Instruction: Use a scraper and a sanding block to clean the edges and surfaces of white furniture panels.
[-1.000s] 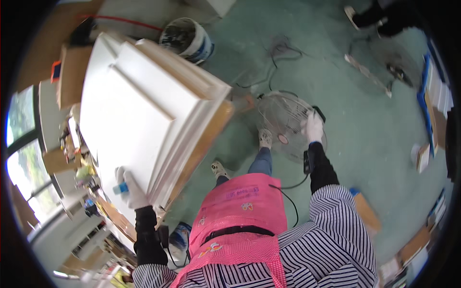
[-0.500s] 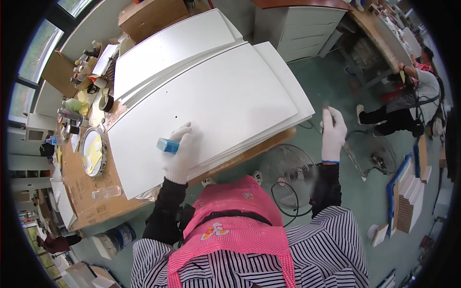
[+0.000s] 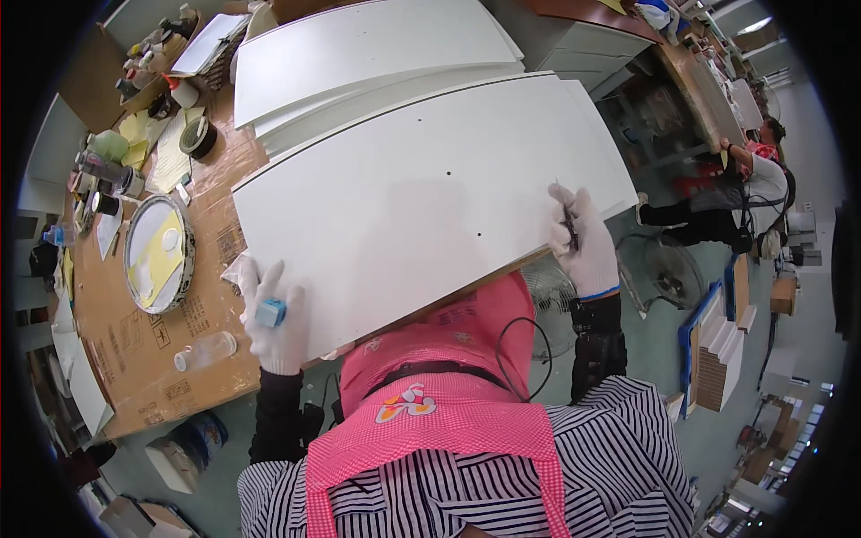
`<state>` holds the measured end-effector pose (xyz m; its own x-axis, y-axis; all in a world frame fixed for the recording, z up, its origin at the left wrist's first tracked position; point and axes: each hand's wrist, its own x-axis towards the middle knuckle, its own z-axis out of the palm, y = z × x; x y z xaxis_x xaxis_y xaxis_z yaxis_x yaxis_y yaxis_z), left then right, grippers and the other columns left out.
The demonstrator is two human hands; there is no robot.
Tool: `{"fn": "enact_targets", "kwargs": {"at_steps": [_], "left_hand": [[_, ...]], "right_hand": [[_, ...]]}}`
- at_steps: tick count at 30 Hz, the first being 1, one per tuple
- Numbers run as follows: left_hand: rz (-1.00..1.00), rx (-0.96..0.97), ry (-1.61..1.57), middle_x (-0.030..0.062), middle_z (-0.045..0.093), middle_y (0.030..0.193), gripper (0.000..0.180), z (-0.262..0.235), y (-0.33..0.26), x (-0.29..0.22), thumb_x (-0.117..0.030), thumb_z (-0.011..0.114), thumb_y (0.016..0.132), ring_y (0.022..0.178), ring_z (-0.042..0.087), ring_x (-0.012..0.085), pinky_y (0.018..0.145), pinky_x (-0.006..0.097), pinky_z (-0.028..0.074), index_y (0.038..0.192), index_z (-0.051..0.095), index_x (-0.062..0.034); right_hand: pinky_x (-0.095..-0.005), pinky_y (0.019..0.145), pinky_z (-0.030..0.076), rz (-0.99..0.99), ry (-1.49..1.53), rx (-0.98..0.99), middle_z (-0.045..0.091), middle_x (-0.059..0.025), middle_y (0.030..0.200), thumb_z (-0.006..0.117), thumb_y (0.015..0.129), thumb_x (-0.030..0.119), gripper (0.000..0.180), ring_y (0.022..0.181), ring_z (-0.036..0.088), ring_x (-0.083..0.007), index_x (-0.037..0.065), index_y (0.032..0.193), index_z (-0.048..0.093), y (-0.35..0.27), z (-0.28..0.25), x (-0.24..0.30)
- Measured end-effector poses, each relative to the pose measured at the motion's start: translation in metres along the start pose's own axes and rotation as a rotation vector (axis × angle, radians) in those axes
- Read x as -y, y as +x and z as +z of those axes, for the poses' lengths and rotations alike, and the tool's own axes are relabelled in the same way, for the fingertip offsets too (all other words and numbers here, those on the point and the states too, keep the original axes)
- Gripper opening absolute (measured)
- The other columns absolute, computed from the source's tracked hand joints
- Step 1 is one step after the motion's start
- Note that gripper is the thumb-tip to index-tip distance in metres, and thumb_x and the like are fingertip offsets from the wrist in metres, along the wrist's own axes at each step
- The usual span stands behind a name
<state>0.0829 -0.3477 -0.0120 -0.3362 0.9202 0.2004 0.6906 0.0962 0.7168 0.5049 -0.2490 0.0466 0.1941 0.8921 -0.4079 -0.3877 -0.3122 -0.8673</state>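
Note:
A large white panel [image 3: 386, 188] with small dark holes lies on top of a stack in front of me. My left hand [image 3: 280, 336], in a white glove, is at the panel's near left corner. A small blue block [image 3: 271, 312] is held in its fingers. Over at the panel's right end rests my right hand [image 3: 585, 242], also gloved. Between its thumb and fingers sits a slim dark tool [image 3: 569, 226]; its exact kind is hard to make out.
More white panels [image 3: 359, 58] lie behind. On the cardboard-covered table [image 3: 117, 368] at left are a round tin [image 3: 184, 285], a clear plastic bottle [image 3: 208, 351] and a tape roll [image 3: 198, 137]. A floor fan [image 3: 668, 273] stands at right, with a person [image 3: 762, 184] beyond.
The left hand has moved left with the blue block, to the panel's corner. The right hand has come in from the right onto the panel. The top panel now sits differently and the view has shifted.

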Motion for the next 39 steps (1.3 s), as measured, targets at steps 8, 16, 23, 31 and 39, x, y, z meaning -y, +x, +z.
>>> {"fn": "enact_targets", "kwargs": {"at_steps": [8,16,23,31,39], "left_hand": [[-0.004,-0.023,0.096,0.0262,0.032,0.16,0.04,0.003,-0.003,-0.006,-0.012,0.073,0.081,0.147,0.037,0.0376,0.11,0.04,0.042,0.12,0.072,-0.0053],[-0.468,-0.021,-0.742,0.0136,0.053,0.14,0.034,0.017,-0.011,0.0,-0.004,0.072,0.09,0.11,0.061,0.0146,0.088,0.026,0.054,0.12,0.064,0.0107],[-0.381,-0.253,-0.893,0.0136,0.067,0.127,0.026,0.022,-0.012,0.006,-0.005,0.058,0.099,0.113,0.062,0.0205,0.102,0.033,0.045,0.121,0.066,0.006],[0.093,-0.3,-0.114,0.018,0.069,0.123,0.024,0.008,-0.014,0.01,-0.003,0.053,0.1,0.12,0.061,0.0317,0.104,0.041,0.043,0.115,0.068,0.0056],[-0.366,-0.21,-0.923,0.0239,0.052,0.145,0.029,0.018,-0.015,0.012,-0.012,0.053,0.1,0.137,0.046,0.0279,0.115,0.04,0.034,0.119,0.067,0.0064]], "right_hand": [[-0.0214,0.05,0.035,-0.48,-0.859,0.027,0.053,0.0049,0.073,0.061,0.1,0.02,0.035,0.058,0.047,-0.0026,-0.001,0.127,0.066,0.049,0.043,-0.004],[-0.0255,0.062,0.046,-0.27,-1.013,0.214,0.063,0.0015,0.075,0.061,0.098,0.026,0.035,0.067,0.056,-0.0054,0.0,0.118,0.073,0.088,0.075,-0.002],[-0.033,0.073,0.053,-0.493,-1.166,0.381,0.071,-0.0095,0.085,0.067,0.092,0.018,0.032,0.079,0.067,-0.0182,0.006,0.122,0.072,0.04,0.116,-0.043],[-0.0364,0.065,0.052,-0.677,-1.073,1.015,0.063,-0.0124,0.078,0.066,0.092,0.013,0.021,0.069,0.063,-0.028,0.015,0.11,0.077,-0.051,0.173,-0.1],[-0.0331,0.069,0.055,-0.717,-1.311,0.467,0.072,-0.0113,0.088,0.07,0.09,0.017,0.023,0.077,0.069,-0.0241,0.015,0.112,0.077,-0.029,0.137,-0.096]]}}
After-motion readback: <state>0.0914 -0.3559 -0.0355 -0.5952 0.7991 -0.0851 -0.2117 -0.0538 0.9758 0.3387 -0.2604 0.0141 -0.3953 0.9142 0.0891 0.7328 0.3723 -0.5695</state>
